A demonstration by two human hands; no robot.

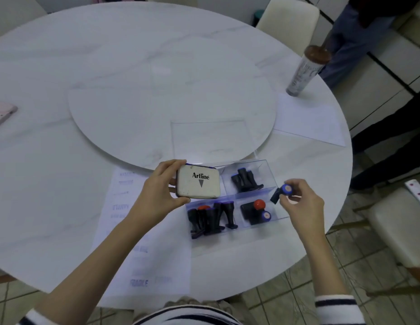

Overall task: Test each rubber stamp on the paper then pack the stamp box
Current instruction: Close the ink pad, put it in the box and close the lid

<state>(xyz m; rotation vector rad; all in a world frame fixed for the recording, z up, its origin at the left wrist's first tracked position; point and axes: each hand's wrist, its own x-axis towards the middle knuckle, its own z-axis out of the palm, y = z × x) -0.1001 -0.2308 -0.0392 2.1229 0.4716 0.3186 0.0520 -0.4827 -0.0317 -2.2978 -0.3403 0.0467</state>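
Left hand (164,191) is clamped on the closed ink pad tin (198,182), thumb on the near edge and fingers over the far edge, holding it over the far-left compartment of the clear stamp box (265,165). Whether the tin is already seated or just above the box, cannot tell.

Right hand (300,202) pinches one blue-capped stamp (284,191) between thumb and fingertips, tilted, just right of the box and not yet inside it. The hands are apart, with the box between them.

Box contents: a small cluster of black stamps (245,181) in the far compartment beside the left hand; a larger group (211,216) in the near-left one; a red-knobbed stamp (259,204) and another blue-capped one in the near compartment below the right hand.

Paper (143,231) lies under the left forearm and carries several faint blue impressions, so testing looks largely done.

Judgement: packing is well advanced. Left: place the held stamp, seat the tin, close the clear lid (209,137), which lies open beyond the hands.
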